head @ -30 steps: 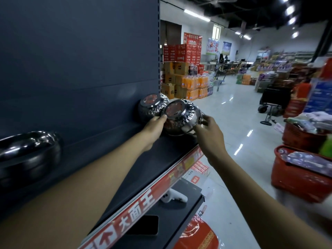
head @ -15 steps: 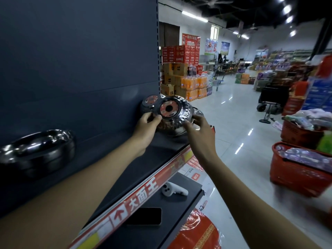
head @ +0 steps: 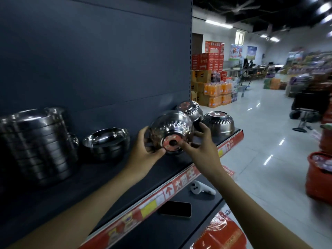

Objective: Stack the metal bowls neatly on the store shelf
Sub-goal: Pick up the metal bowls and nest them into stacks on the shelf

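The store shelf (head: pixel 100 178) carries a tall stack of steel bowls (head: pixel 36 144) at left, with a shorter stack (head: pixel 107 142) beside it. Over its middle an embossed steel bowl (head: pixel 172 130) is tipped base-outward, likely for nesting. The left hand (head: pixel 143 153) and right hand (head: pixel 203 150) grip its sides, fingers curled.

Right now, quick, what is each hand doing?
Left hand: grips the bowl, fingers curled round its left side.
Right hand: grips the same bowl from the right, thumb by its base.
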`<action>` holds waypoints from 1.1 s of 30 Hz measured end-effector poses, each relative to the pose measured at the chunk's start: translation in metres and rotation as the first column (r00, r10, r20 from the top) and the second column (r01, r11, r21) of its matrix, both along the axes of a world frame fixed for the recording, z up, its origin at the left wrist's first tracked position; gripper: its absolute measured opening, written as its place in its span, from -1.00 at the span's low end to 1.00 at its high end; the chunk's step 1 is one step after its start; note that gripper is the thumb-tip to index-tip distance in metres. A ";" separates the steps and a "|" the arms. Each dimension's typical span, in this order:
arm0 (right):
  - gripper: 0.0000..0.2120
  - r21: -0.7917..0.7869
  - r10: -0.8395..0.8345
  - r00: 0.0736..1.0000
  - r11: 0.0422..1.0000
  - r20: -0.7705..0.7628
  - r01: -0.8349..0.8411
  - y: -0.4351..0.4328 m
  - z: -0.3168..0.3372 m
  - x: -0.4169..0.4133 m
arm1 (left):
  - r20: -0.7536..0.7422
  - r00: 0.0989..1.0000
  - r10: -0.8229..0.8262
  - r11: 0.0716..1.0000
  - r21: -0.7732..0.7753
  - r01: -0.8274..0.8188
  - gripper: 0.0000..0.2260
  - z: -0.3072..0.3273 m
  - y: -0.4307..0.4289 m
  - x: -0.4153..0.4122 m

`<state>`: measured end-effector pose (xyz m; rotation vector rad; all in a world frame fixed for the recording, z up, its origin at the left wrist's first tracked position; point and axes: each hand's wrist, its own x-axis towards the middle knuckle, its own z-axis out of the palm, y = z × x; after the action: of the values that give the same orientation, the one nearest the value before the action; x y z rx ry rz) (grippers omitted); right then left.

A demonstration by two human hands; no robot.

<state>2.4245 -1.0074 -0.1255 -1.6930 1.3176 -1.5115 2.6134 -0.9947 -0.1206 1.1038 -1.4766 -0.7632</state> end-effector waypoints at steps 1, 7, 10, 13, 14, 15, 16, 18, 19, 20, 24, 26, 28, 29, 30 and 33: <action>-0.11 -0.003 0.048 0.999 0.999 -0.019 -0.048 0.003 -0.001 0.004 | 0.012 1.000 -0.005 1.000 -0.005 0.005 -0.35 0.000 0.007 0.008; -0.01 -0.019 0.224 0.949 0.972 -0.224 -0.234 0.009 -0.013 0.023 | 0.133 0.991 0.019 1.000 -0.008 -0.018 -0.21 -0.006 0.044 0.050; -0.11 -0.091 0.213 0.948 0.967 -0.235 -0.240 0.014 -0.017 0.034 | 0.157 0.985 0.071 0.997 -0.024 -0.068 -0.22 -0.012 0.059 0.062; -0.18 -0.145 0.238 0.936 0.949 -0.259 -0.281 0.018 -0.028 0.045 | 0.141 0.984 0.109 0.994 -0.031 -0.105 -0.28 -0.018 0.075 0.070; -0.20 -0.134 0.265 0.933 0.943 -0.244 -0.303 0.020 -0.030 0.048 | 0.143 0.983 0.115 0.993 -0.026 -0.112 -0.27 -0.019 0.079 0.073; -0.21 -0.113 0.295 0.929 0.939 -0.223 -0.326 0.022 -0.031 0.050 | 0.155 0.981 0.120 0.993 -0.020 -0.118 -0.25 -0.020 0.081 0.075; -0.21 -0.089 0.326 0.924 0.933 -0.199 -0.348 0.024 -0.033 0.051 | 0.169 0.978 0.123 0.992 -0.015 -0.122 -0.22 -0.022 0.083 0.078; -0.23 -0.047 0.376 0.915 0.921 -0.146 -0.386 0.028 -0.036 0.053 | 0.170 0.978 0.123 0.992 -0.003 -0.125 -0.18 -0.024 0.086 0.082; -0.23 -0.032 0.395 0.910 0.915 -0.125 -0.401 0.030 -0.036 0.054 | 0.163 0.979 0.125 0.992 0.000 -0.127 -0.17 -0.024 0.087 0.084; -0.24 -0.022 0.403 0.908 0.913 -0.117 -0.408 0.033 -0.037 0.055 | 0.155 0.980 0.124 0.992 0.005 -0.126 -0.15 -0.025 0.088 0.085; -0.27 -0.024 0.391 0.910 0.917 -0.138 -0.398 0.049 -0.038 0.061 | 0.137 0.981 0.136 0.990 0.010 -0.139 -0.11 -0.023 0.093 0.093; -0.25 -0.059 0.365 0.911 0.922 -0.194 -0.382 0.060 -0.036 0.068 | 0.123 0.984 0.129 0.991 0.024 -0.133 -0.09 -0.021 0.099 0.100; -0.26 -0.081 0.371 0.901 0.914 -0.224 -0.397 0.072 -0.032 0.074 | 0.084 0.990 0.115 0.991 0.066 -0.120 -0.10 -0.020 0.107 0.107; -0.27 -0.065 0.399 0.895 0.906 -0.200 -0.418 0.077 -0.030 0.076 | 0.061 0.992 0.108 0.990 0.088 -0.113 -0.11 -0.020 0.112 0.112; -0.30 -0.037 0.432 0.889 0.896 -0.150 -0.442 0.083 -0.028 0.078 | 0.043 0.994 0.103 0.989 0.104 -0.107 -0.12 -0.020 0.116 0.116; -0.44 0.005 0.473 0.881 0.881 0.002 -0.473 0.092 -0.026 0.085 | -0.004 0.994 0.108 0.986 0.125 -0.106 -0.12 -0.018 0.125 0.122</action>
<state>2.5099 -0.9156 -0.1514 -1.8392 0.8150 -1.2137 2.7356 -0.8700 -0.1381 1.2612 -1.3641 -0.7927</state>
